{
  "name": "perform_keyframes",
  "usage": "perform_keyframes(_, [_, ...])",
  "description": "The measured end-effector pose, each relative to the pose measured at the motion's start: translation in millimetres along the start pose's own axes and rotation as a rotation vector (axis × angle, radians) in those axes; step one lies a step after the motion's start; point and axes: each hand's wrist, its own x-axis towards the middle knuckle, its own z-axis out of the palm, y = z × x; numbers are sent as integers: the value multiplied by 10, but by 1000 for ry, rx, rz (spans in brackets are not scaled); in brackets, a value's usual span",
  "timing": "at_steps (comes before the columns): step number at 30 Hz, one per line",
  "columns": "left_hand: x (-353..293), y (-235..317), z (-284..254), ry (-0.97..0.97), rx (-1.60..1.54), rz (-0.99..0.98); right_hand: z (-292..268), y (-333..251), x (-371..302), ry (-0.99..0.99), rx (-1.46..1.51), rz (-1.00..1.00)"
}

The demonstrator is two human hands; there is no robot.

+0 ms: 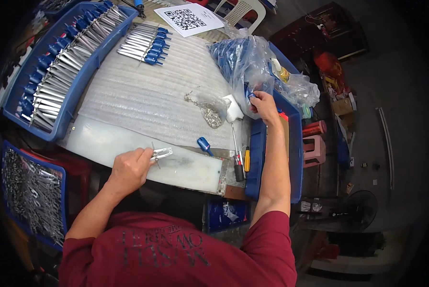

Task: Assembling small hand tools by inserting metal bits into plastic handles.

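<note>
My left hand [129,168] is closed round a silver metal part [163,153], whose forked end sticks out past the fingers. A thin pin stands crosswise by the thumb. My right hand [263,106] pinches a small blue plastic piece [251,93] at the mouth of a clear plastic bag [241,60] of blue parts; the fingers partly hide it. One loose blue plastic cap [204,145] lies on the board between my hands. A small clear bag of tiny metal pieces [212,116] lies on the foam sheet [152,95].
Left, a blue crate [56,136] holds rows of silver rods with blue ends; similar pieces [145,45] lie on the foam. Below it stands a bin of metal parts [32,196]. Two screwdrivers, one black-handled [239,171], one yellow-handled [247,160], lie beside the right blue crate [296,158].
</note>
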Motion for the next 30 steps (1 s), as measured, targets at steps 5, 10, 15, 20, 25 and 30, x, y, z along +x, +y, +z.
perform_keyframes(5, [-31, -32, 2, 3, -9, 12, 127, -308, -514, 5, 437, -6])
perform_keyframes(10, [-118, 44, -80, 33, -85, -4, 500, -578, -1106, -5, 639, -75])
perform_keyframes(15, [-209, 169, -181, 56, -111, 45, 837, -522, -1461, -93, 763, -88])
perform_keyframes(20, [-282, 237, -254, 59, -107, 61, 1129, -508, -1696, -151, 972, -98])
perform_keyframes(25, [-347, 281, -259, 43, -86, 74, 1331, -475, -1856, -83, 1014, -83])
perform_keyframes(30, [-379, 330, -259, 53, -86, 101, 1495, -458, -1985, -32, 1032, -47])
